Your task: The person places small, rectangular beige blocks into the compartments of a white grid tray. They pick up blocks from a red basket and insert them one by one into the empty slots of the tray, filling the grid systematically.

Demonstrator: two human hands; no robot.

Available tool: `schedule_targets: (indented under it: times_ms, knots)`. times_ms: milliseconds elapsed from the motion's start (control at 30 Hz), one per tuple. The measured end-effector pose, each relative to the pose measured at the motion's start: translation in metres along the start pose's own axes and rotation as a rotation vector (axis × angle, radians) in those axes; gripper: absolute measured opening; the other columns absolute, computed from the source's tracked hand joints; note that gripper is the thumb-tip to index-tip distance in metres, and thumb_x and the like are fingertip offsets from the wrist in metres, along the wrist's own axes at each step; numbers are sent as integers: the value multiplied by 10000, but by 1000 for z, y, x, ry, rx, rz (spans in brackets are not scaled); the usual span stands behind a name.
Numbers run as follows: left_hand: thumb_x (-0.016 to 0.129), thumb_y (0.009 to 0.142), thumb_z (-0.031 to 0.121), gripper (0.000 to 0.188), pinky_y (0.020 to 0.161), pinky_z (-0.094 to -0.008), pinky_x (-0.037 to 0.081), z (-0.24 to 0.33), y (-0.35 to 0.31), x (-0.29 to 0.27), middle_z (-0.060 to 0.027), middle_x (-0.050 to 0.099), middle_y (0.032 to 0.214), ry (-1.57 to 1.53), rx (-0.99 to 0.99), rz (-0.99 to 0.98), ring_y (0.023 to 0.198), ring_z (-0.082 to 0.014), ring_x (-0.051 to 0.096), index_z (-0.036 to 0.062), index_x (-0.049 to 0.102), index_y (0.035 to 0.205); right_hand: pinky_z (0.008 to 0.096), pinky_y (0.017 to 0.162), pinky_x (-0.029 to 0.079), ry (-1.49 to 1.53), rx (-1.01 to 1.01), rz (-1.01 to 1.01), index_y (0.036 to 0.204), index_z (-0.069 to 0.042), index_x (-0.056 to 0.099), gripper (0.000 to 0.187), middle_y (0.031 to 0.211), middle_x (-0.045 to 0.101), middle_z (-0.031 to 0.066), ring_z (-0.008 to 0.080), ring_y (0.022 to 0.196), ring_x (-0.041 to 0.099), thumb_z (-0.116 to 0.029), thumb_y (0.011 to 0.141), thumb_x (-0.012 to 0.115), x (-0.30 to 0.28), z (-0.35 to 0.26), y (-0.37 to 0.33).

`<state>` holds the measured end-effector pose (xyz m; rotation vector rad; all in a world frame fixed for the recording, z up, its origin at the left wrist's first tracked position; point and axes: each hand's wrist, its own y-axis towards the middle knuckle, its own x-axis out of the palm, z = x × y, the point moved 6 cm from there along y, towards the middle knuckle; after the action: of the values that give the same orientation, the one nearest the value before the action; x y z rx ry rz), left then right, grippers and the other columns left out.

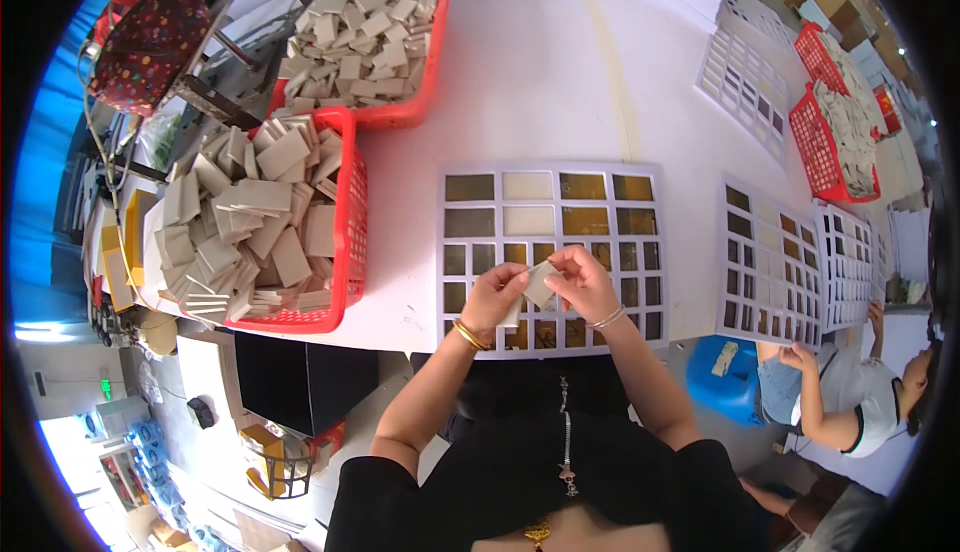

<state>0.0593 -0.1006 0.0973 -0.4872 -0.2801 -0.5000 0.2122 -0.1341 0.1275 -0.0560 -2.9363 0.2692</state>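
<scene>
A small grey-beige tile (539, 288) is held tilted between my two hands, above a white grid tray (550, 167). My left hand (488, 298) pinches its left edge; a second pale piece (512, 315) shows just below those fingers, and I cannot tell whether they grip it too. With thumb and fingers closed, my right hand (592, 288) grips the tile's upper right side. Dark grey, white and amber-brown panels fill the tray's windows. Both hands and the tile cover part of its lower middle.
A red basket (352, 242) heaped with similar tiles stands left of the tray, with another red basket (432, 72) behind it. More grid trays (770, 262) lie at the right, near a co-worker (850, 397) and a blue stool (722, 382).
</scene>
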Motion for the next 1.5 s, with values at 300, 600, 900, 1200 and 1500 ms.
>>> schedule_targets:
  times_ms: [300,600,900,1200,1500]
  knots:
    - [606,930,235,221,583,-207,428,-14,-14,-91,12,630,814,-100,203,590,662,-56,523,41,658,1021,216,499,512,-141,-62,189,1123,-15,565,303,897,582,46,87,733,605,-4,832,648,-32,6,16]
    - [398,1016,199,191,636,-254,493,12,-26,-87,-113,674,790,-45,172,488,672,-134,616,37,498,1009,287,634,527,-645,-387,14,921,-52,643,183,888,590,77,195,709,632,38,763,652,15,14,67]
    - [563,925,124,156,592,-214,465,-5,-21,-91,-78,677,778,217,257,471,668,-96,620,16,549,1037,399,802,382,-1384,-641,-8,937,-149,652,274,956,560,33,224,916,528,-176,684,754,35,7,57]
    - [592,909,143,201,637,-233,475,-1,14,-38,-50,656,827,308,276,126,732,-116,631,12,585,1062,152,521,422,-357,-174,-135,1102,-30,508,316,905,617,45,30,681,564,-55,836,678,21,0,54]
    - [612,909,245,120,562,-262,465,-15,-10,-44,1,582,942,-495,-207,181,766,-124,574,149,590,978,304,618,491,-715,-114,-137,960,-37,583,192,751,660,89,192,649,631,-50,792,677,-36,10,61]
